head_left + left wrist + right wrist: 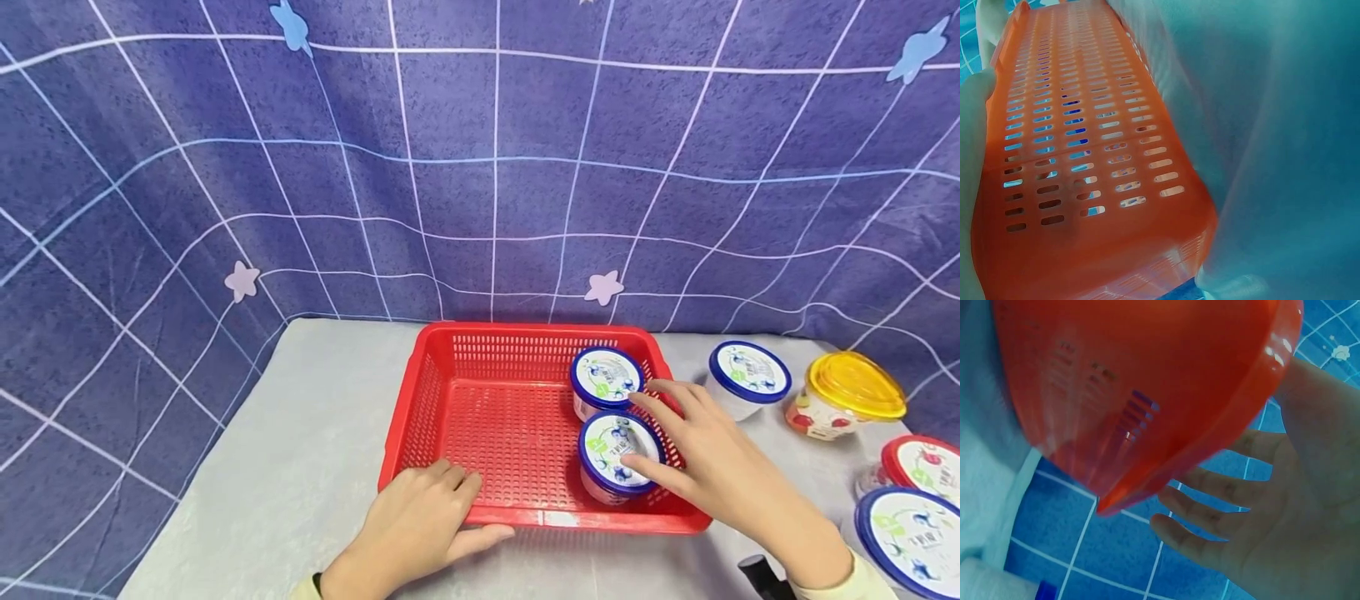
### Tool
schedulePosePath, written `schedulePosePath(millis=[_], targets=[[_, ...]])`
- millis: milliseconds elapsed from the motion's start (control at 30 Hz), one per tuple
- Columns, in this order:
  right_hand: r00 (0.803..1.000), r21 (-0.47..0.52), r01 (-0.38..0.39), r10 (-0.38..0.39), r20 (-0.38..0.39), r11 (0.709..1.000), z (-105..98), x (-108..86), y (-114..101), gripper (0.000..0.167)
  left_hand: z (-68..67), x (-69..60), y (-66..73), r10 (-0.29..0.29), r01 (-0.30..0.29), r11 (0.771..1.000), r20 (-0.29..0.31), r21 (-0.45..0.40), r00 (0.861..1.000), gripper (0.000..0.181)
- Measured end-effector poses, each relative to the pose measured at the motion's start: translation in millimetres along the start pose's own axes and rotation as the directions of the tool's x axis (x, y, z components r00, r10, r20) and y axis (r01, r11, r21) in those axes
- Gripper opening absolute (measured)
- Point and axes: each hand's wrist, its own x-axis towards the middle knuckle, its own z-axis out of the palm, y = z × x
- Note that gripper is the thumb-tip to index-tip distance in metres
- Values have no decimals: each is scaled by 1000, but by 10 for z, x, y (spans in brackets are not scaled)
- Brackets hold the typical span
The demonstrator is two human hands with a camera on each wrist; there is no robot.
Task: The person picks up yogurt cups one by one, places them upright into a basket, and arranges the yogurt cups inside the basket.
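A red basket (pixel 517 521) stands on the table, with two blue-lidded tubs at its right side, one (pixel 606 377) behind the other (pixel 618 452). My left hand (pixel 423 517) rests its curled fingers over the basket's front left rim, thumb outside along the front; the left wrist view shows the basket's perforated wall (pixel 1079 250) beside this hand (pixel 974 181). Over the right rim my right hand (pixel 708 446) is spread, fingers apart, the fingertips at the tubs' lids; whether they touch is unclear. In the right wrist view the hand (pixel 1254 506) is open beside the basket (pixel 1166 375).
Right of the basket stand another blue-lidded tub (pixel 750 371), a yellow-lidded tub (pixel 855 387), a red-lidded tub (pixel 930 467) and a large blue-lidded tub (pixel 915 537). A black object (pixel 761 575) lies near my right wrist. A purple gridded curtain (pixel 465 192) hangs behind the table.
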Motion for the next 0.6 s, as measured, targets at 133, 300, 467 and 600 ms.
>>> schedulePosePath(millis=[133,300,467,600], targets=[[999,-1,-46,46,12,999,-48,-59,45,67,14,-2,-4,0,0,1000,-8,4,1000,63],[995,0,-102,102,20,995,-107,-140,85,68,29,1,-11,9,-9,1000,-18,5,1000,62],[994,-2,-104,104,-14,995,-155,-239,130,69,31,2,-12,14,-14,1000,-22,0,1000,63],[992,-13,-130,130,-8,991,-195,-315,170,72,23,8,-13,20,-20,1000,-34,1,999,63]])
